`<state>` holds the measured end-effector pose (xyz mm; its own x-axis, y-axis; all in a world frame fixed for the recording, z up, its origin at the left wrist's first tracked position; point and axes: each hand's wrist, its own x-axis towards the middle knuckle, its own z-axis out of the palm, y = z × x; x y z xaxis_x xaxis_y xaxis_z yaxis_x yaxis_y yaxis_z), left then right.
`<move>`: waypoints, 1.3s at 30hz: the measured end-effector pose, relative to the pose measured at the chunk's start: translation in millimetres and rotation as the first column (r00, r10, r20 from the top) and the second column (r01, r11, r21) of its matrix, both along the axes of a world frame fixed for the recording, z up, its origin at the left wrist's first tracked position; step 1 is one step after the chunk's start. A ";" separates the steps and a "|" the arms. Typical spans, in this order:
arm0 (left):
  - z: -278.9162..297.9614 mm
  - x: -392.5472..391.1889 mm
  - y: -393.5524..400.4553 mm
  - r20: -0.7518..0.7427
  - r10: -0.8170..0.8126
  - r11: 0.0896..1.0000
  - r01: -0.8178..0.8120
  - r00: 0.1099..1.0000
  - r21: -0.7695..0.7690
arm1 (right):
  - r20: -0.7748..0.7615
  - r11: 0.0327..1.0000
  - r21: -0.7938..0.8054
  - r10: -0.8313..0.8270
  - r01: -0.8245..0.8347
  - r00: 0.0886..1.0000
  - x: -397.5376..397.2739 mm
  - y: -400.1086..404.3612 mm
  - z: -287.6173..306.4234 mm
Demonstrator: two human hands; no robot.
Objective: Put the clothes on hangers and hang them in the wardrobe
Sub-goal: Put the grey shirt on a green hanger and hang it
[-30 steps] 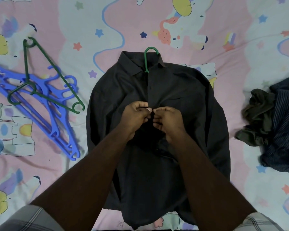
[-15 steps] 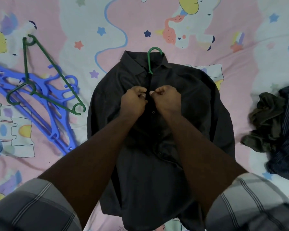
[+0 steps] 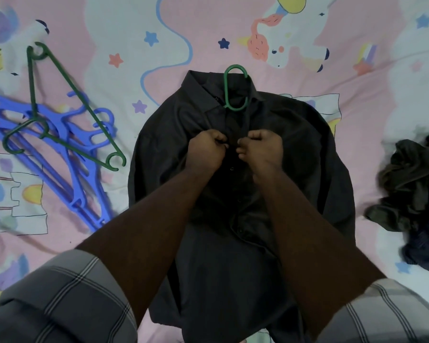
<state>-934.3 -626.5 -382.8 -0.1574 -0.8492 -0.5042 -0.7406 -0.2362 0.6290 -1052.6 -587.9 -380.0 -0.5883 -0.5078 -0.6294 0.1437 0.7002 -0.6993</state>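
A dark shirt (image 3: 233, 243) lies flat and face-up on the bed (image 3: 208, 33), collar toward 12 o'clock, with the hook of a green hanger (image 3: 234, 89) coming out of the collar. Both hands sit on the shirt's chest, directly at 6 o'clock from that hook. The left hand (image 3: 206, 151) has its fingers curled tight and pinches the fabric of the front placket; the right hand (image 3: 261, 149) is curled likewise and pinches the facing edge, the two nearly touching across the button line. Checked sleeves (image 3: 67, 298) are rolled up on both forearms.

At 9 o'clock from the shirt, well apart, a second green hanger (image 3: 60, 107) lies across a stack of blue hangers (image 3: 67, 174). At 3 o'clock a crumpled pile of clothes (image 3: 411, 189) rests near the frame's right edge. Bare patterned sheet shows between the shirt and both groups and beyond the collar toward 12 o'clock.
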 end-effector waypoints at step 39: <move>43.1 5.0 6.5 -0.388 0.487 0.838 -0.293 0.782 0.461 | -0.352 0.899 -0.010 0.407 -0.438 0.843 14.7 23.8 46.0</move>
